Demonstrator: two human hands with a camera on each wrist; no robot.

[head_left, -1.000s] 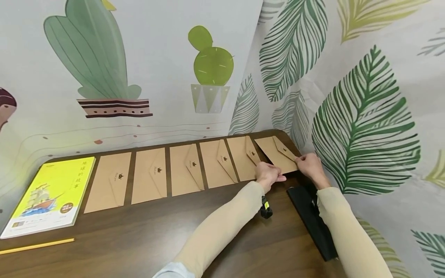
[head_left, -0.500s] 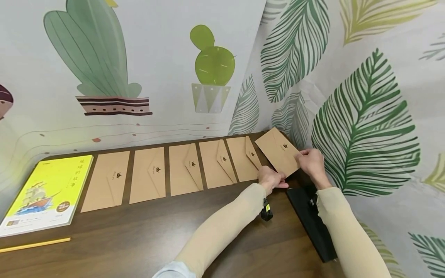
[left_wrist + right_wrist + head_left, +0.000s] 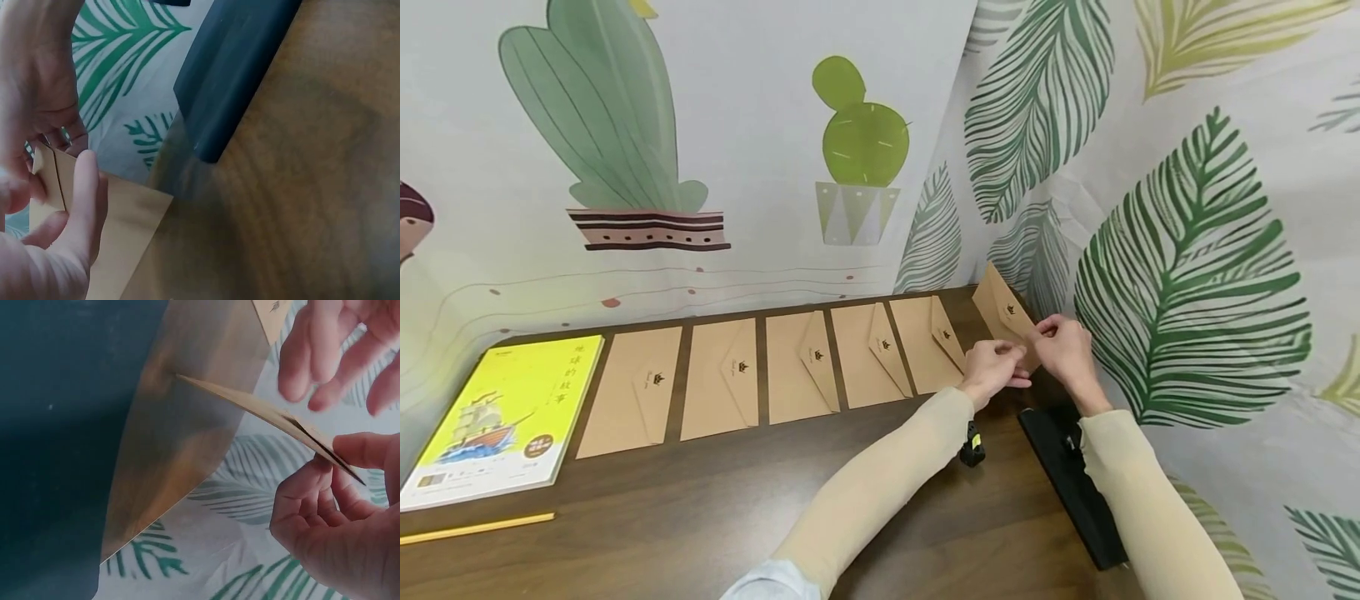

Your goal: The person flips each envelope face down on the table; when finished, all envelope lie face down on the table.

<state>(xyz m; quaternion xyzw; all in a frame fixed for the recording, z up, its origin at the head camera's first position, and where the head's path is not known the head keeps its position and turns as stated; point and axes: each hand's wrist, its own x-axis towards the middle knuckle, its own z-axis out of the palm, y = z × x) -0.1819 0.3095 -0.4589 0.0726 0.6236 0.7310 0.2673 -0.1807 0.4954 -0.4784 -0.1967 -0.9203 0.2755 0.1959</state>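
Head view, left to centre: five envelopes (image 3: pixel 793 383) lying in row on worktop (image 3: pixel 700 508). Right of centre: left grip (image 3: pixel 996 367), fingers loosely bent, grasping nothing, just beside tilted envelope (image 3: pixel 998 302). Tilted envelope: long axis upper left to lower right, lying up and left from right grip (image 3: pixel 1063 346). Right grip nearer: thumb and fingers pinching its edge.

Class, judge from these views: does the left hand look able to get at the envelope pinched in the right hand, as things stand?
Probably yes: the left hand hovers close beside the envelope, and in the right wrist view nothing appears to stand between them.
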